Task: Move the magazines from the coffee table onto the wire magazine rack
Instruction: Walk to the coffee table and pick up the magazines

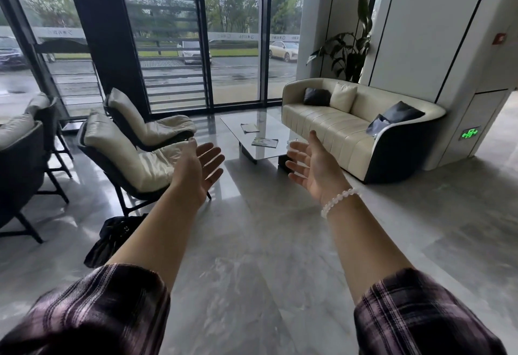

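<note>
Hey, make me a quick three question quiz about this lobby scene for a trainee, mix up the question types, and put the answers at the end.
1. True or false: the left hand is holding a magazine.
2. Multiple choice: where do the magazines lie? A) on the sofa B) on the coffee table C) on the floor
3. Short answer: which wrist wears the bead bracelet?

Key:
1. False. Both the left hand and the right hand are open, palms up, and empty.
2. B. The near magazine and the far magazine both lie flat on the table.
3. The right wrist.
</note>
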`<state>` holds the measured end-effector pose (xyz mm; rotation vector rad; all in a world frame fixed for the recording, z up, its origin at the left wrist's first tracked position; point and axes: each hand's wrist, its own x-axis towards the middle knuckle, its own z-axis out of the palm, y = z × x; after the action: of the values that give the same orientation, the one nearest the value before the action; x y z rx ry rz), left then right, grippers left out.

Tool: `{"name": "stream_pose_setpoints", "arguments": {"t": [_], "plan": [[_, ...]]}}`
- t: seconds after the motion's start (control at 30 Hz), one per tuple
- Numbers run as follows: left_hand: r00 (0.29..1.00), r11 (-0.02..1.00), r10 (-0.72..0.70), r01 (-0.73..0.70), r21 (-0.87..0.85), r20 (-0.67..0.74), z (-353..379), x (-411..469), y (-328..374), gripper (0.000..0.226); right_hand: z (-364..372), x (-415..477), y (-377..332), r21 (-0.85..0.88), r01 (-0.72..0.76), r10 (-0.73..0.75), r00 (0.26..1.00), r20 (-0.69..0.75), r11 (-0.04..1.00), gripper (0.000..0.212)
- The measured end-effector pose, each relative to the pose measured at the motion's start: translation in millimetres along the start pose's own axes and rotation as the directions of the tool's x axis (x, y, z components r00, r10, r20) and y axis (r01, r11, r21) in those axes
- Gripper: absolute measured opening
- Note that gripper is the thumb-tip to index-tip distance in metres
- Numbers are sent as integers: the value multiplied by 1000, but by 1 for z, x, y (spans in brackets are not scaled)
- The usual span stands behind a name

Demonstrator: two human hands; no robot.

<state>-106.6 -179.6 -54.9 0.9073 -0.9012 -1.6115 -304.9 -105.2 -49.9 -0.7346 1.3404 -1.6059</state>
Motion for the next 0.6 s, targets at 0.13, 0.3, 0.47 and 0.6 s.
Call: {"name": "stream_pose_setpoints", "arguments": {"t": [0.13, 0.3, 0.47, 0.6], "plan": [[999, 999, -52, 52, 6, -7, 32, 94, -9, 42, 11, 98, 1, -23, -39, 39, 999, -6, 999, 44], [997, 997, -71, 70, 23, 30, 59, 192, -3, 45, 22, 202, -12, -1, -74, 74, 997, 17, 997, 38], [996, 995, -94, 94, -11, 0, 59, 279, -1, 46, 31, 287, -13, -2, -91, 91, 995, 35, 996, 39], [992, 993, -113, 112, -32, -58, 62, 365, -5, 45, 43, 375, 0, -8, -120, 121, 993, 19, 993, 42]]}}
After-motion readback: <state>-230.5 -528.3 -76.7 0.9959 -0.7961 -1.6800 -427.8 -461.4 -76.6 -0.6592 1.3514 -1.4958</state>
